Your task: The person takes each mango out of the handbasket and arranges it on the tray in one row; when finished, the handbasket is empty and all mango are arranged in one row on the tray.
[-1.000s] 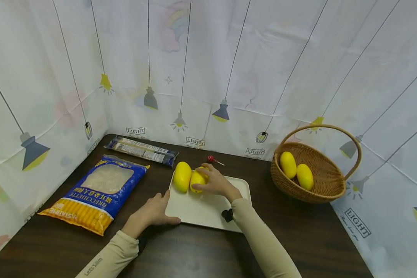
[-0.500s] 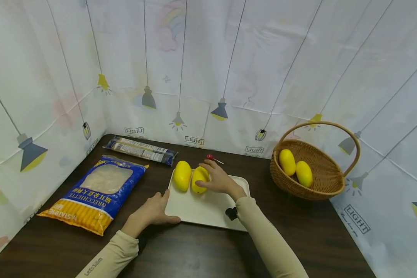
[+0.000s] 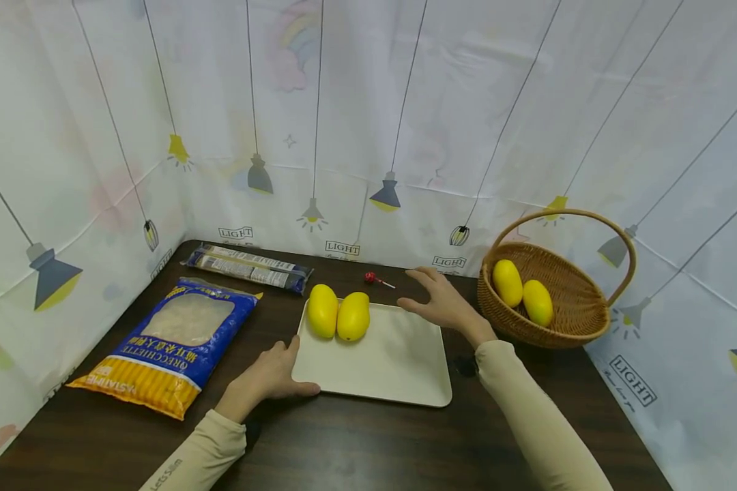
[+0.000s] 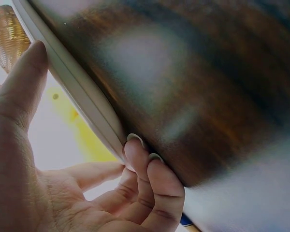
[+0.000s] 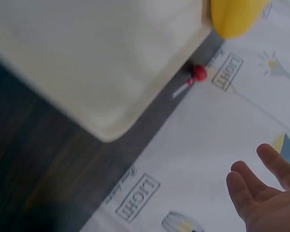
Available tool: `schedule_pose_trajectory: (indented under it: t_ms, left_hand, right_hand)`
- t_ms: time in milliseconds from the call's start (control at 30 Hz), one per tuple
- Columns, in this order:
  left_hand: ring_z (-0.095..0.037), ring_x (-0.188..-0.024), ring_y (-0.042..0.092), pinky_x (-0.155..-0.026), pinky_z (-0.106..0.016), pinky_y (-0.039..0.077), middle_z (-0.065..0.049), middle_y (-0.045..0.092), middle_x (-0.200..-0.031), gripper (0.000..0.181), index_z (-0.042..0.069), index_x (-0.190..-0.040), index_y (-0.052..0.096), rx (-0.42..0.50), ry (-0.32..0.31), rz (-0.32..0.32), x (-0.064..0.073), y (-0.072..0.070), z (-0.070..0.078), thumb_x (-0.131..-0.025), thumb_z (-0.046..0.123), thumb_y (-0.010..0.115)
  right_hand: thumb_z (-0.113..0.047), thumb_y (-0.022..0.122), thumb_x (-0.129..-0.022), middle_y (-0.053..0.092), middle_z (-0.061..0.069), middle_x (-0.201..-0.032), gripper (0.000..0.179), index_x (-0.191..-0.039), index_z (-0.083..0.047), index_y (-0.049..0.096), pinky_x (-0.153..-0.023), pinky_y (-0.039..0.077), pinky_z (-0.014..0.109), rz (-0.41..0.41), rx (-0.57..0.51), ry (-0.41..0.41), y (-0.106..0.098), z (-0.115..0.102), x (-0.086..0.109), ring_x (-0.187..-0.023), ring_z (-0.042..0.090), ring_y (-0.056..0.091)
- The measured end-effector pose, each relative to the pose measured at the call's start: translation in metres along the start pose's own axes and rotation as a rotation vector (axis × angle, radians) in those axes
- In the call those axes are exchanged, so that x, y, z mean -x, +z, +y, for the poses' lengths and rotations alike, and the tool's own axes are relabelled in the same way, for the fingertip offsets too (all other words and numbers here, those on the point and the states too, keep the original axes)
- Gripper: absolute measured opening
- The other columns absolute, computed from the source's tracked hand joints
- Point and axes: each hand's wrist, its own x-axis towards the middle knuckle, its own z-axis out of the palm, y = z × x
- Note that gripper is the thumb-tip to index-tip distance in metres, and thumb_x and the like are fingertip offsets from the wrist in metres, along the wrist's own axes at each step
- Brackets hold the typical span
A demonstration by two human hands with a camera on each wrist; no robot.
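Note:
Two yellow mangoes lie side by side at the tray's far left: the left mango (image 3: 322, 311) and the right mango (image 3: 353, 316). The cream rectangular tray (image 3: 399, 361) rests on the dark table. At its near left corner my left hand (image 3: 269, 374) holds the rim, thumb on the front edge and fingers along the left side; the left wrist view shows the fingertips against the rim (image 4: 82, 99). My right hand (image 3: 445, 303) hovers around the tray's far right corner, fingers spread and holding nothing. In the right wrist view its fingers (image 5: 251, 186) are apart from everything.
A wicker basket (image 3: 546, 327) with two more mangoes (image 3: 522, 293) stands at the right. Behind the tray lies a red lollipop (image 3: 370, 277). A blue and yellow pasta bag (image 3: 172, 341) and a long flat packet (image 3: 248, 267) lie at the left. A printed curtain (image 3: 368, 123) surrounds the table.
My right hand has let go of the right mango and moved right, away from it. That mango now rests beside the other on the tray. My left hand has stayed at the corner.

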Motion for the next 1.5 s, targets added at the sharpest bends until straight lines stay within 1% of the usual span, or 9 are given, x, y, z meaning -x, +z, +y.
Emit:
schedule_pose_trajectory:
  t_ms: [133,333,533,700,867,933,1100,1267,1500]
  left_hand:
    - [-0.047,-0.121,0.058,-0.105,-0.058,0.048,-0.034,0.048,-0.142,0.115,-0.004,-0.154,0.03,-0.003,0.003,0.01,-0.001,-0.001,0.0,-0.075,0.062,0.079]
    - [-0.048,-0.123,0.056,-0.106,-0.059,0.047,-0.034,0.047,-0.143,0.115,-0.004,-0.155,0.03,0.005,-0.008,0.004,-0.001,0.0,-0.001,-0.075,0.061,0.08]
    - [-0.048,-0.125,0.055,-0.107,-0.059,0.046,-0.034,0.046,-0.145,0.114,-0.003,-0.155,0.029,0.013,-0.023,-0.002,-0.001,0.001,-0.002,-0.075,0.062,0.079]
    - [-0.05,-0.124,0.055,-0.106,-0.06,0.046,-0.035,0.047,-0.143,0.114,-0.004,-0.154,0.03,0.009,-0.011,0.008,0.001,-0.001,-0.003,-0.075,0.06,0.08]
    - [-0.049,-0.123,0.056,-0.106,-0.06,0.046,-0.035,0.047,-0.143,0.114,-0.003,-0.154,0.03,0.016,-0.012,0.007,0.001,-0.002,-0.004,-0.074,0.061,0.08]
    - [-0.05,-0.123,0.056,-0.106,-0.061,0.046,-0.035,0.047,-0.142,0.115,-0.003,-0.154,0.031,0.017,-0.012,0.004,0.001,-0.002,-0.005,-0.074,0.061,0.081]
    - [-0.05,-0.123,0.056,-0.105,-0.061,0.046,-0.035,0.047,-0.142,0.115,-0.003,-0.154,0.031,0.021,-0.008,0.003,-0.001,0.0,-0.006,-0.073,0.062,0.081]
    - [-0.05,-0.122,0.057,-0.103,-0.061,0.047,-0.035,0.048,-0.141,0.114,-0.003,-0.154,0.032,0.017,0.009,0.015,-0.003,0.002,-0.006,-0.073,0.062,0.081]
    - [-0.049,-0.122,0.057,-0.103,-0.061,0.048,-0.035,0.048,-0.141,0.115,-0.002,-0.154,0.031,0.029,0.004,0.011,-0.002,0.001,-0.003,-0.073,0.061,0.082]
  right_hand:
    - [-0.055,0.063,-0.094,0.034,0.02,-0.16,0.077,-0.155,-0.014,0.039,-0.115,0.032,0.067,0.031,0.026,0.016,-0.021,0.019,0.01,-0.146,0.046,0.034]
    - [-0.057,0.06,-0.095,0.032,0.022,-0.16,0.079,-0.156,-0.012,0.036,-0.115,0.029,0.069,0.051,0.048,0.078,-0.043,0.049,0.024,-0.146,0.049,0.031]
    - [-0.057,0.055,-0.097,0.028,0.028,-0.159,0.079,-0.156,-0.009,0.035,-0.111,0.029,0.072,0.078,0.046,0.127,-0.061,0.084,0.042,-0.143,0.053,0.031]
    - [-0.054,0.054,-0.099,0.03,0.032,-0.155,0.077,-0.153,-0.002,0.038,-0.11,0.03,0.072,0.11,0.072,0.182,-0.072,0.113,0.053,-0.14,0.055,0.032]
    - [-0.057,0.051,-0.099,0.027,0.034,-0.156,0.082,-0.153,0.002,0.034,-0.108,0.029,0.073,0.094,0.085,0.228,-0.082,0.136,0.06,-0.14,0.056,0.03]
    - [-0.058,0.049,-0.099,0.024,0.036,-0.157,0.083,-0.154,0.002,0.032,-0.107,0.027,0.075,0.073,0.091,0.245,-0.084,0.143,0.063,-0.14,0.059,0.027]
    - [-0.061,0.048,-0.099,0.022,0.039,-0.156,0.086,-0.154,0.003,0.031,-0.106,0.026,0.077,0.032,0.086,0.285,-0.086,0.159,0.07,-0.139,0.062,0.025]
    - [-0.061,0.047,-0.099,0.021,0.042,-0.155,0.088,-0.154,0.005,0.03,-0.104,0.027,0.078,-0.011,0.091,0.314,-0.088,0.171,0.077,-0.138,0.063,0.024]
    - [-0.062,0.047,-0.099,0.022,0.044,-0.154,0.089,-0.154,0.006,0.029,-0.104,0.027,0.078,-0.062,0.1,0.343,-0.094,0.179,0.081,-0.137,0.064,0.025]
